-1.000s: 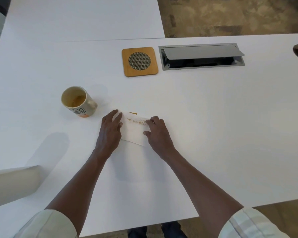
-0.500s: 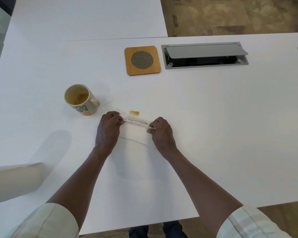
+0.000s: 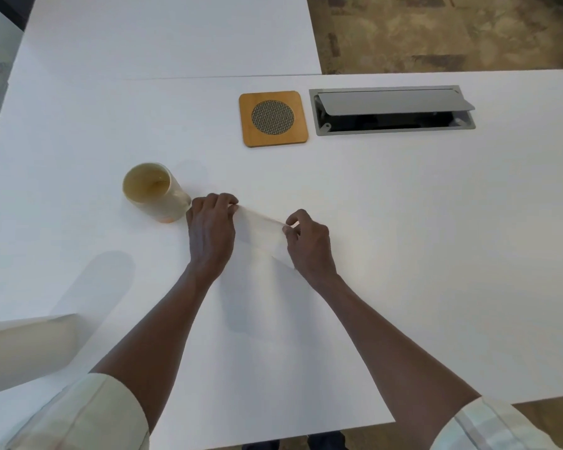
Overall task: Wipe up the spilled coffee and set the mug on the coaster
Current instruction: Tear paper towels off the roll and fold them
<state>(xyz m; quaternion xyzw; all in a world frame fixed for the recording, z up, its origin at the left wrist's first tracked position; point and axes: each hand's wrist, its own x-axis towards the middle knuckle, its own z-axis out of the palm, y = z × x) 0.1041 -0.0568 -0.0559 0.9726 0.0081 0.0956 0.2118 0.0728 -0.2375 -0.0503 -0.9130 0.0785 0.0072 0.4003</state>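
The mug point(image 3: 155, 191) stands on the white desk point(image 3: 403, 254) just left of our left hand point(image 3: 210, 233), well apart from the bamboo coaster point(image 3: 273, 118), which lies farther back beside the open cable hatch point(image 3: 392, 110). A little coffee shows in its bottom, so it should stay upright when carried. We judge it ceramic: stiff, fairly heavy, breakable if knocked, and smooth enough to slip in damp fingers. Its handle is not clear from here, so we would wrap the body below the rim, or take the handle once it is found.

Between our hands lies the paper napkin point(image 3: 260, 233), white on white and hard to outline. It is light, soft and easily torn once wet. Our left hand pinches its far left corner with curled fingers; our right hand point(image 3: 309, 245) pinches the far right corner between thumb and fingertips. No spill shows beyond the napkin; whether any lies beneath it we cannot tell.
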